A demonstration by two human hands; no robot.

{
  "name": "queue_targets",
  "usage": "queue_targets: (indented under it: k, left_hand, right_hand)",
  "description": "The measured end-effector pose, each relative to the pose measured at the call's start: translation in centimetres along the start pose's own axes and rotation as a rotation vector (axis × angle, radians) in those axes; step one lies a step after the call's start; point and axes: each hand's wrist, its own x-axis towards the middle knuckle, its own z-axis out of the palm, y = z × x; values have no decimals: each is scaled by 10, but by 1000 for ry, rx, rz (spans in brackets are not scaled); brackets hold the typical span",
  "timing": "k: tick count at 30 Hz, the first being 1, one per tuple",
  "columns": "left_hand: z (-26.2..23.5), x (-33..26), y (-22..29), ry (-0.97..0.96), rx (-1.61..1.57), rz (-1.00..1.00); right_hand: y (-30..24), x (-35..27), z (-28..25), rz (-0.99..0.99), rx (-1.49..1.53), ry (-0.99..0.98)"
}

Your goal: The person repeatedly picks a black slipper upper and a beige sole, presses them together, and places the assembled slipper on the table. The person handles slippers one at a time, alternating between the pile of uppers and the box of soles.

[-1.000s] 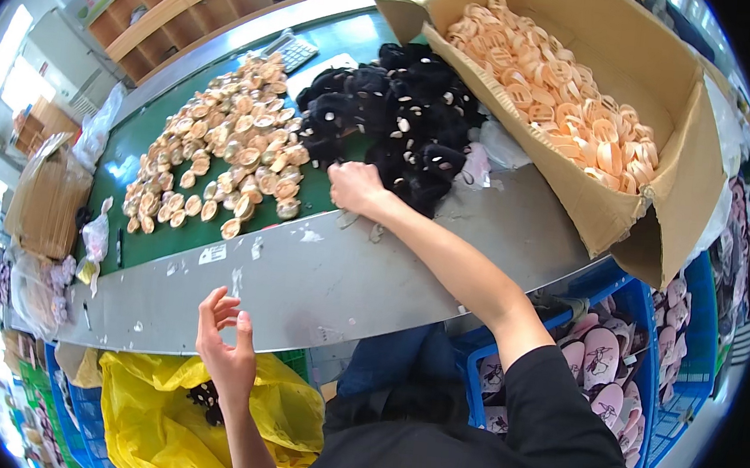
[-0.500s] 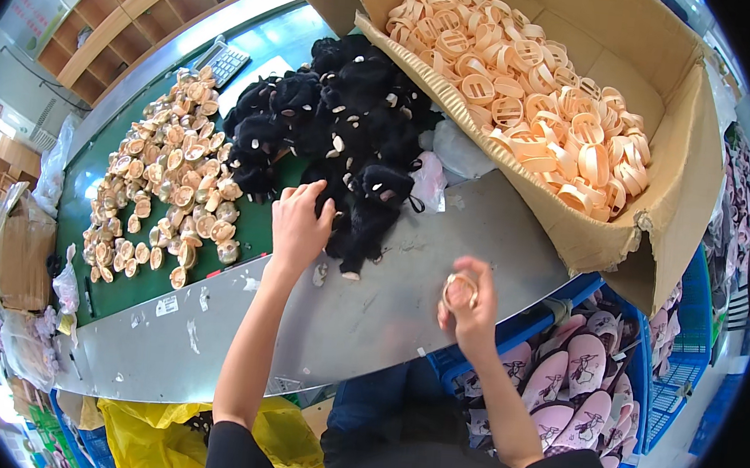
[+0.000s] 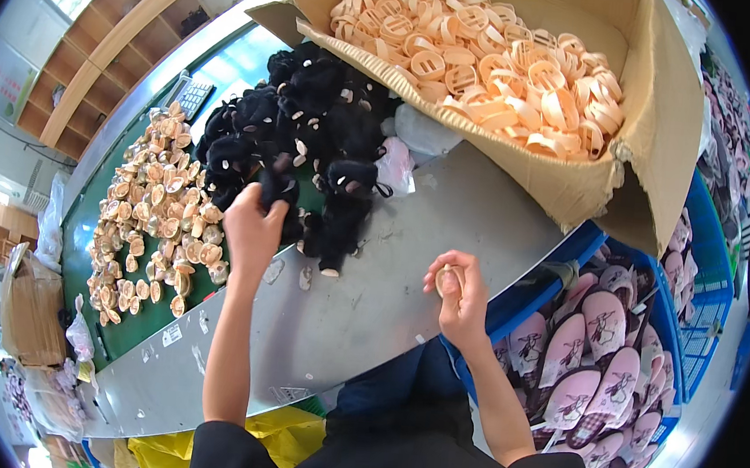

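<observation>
My left hand [image 3: 251, 234] is closed on a small black plush toy [image 3: 278, 190] at the near edge of a heap of black plush toys [image 3: 319, 113]. Another black plush toy [image 3: 344, 218] lies just right of it on the metal tabletop. Over the table's front edge, my right hand [image 3: 467, 306] curls round a small peach-coloured plastic ring piece [image 3: 448, 274], partly covered by the fingers. Left of the plush heap spreads a pile of small rounded peach pieces [image 3: 159, 202] with clear or silvery parts.
A large cardboard box [image 3: 607, 179] of peach plastic ring pieces [image 3: 496, 75] stands at the back right. Blue crates [image 3: 700, 289] with pink slippers [image 3: 570, 398] are at lower right. A calculator [image 3: 193, 98] lies at the back; a yellow bag [image 3: 277, 435] hangs below the table.
My left hand has moved left and taken hold of a black plush toy. My right hand still holds the ring piece, its fingers curled differently. The whole view has shifted.
</observation>
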Motion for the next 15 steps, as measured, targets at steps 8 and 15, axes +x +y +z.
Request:
queue_targets:
  k: [8,15]
  left_hand:
    - [-74,-147,1,-114,-1289,-336]
    - [-74,-208,-18,-13,-1555,-554]
  right_hand:
    - [-60,4,66,2,11,-288]
    - [-75,-16,138,575,366,-613]
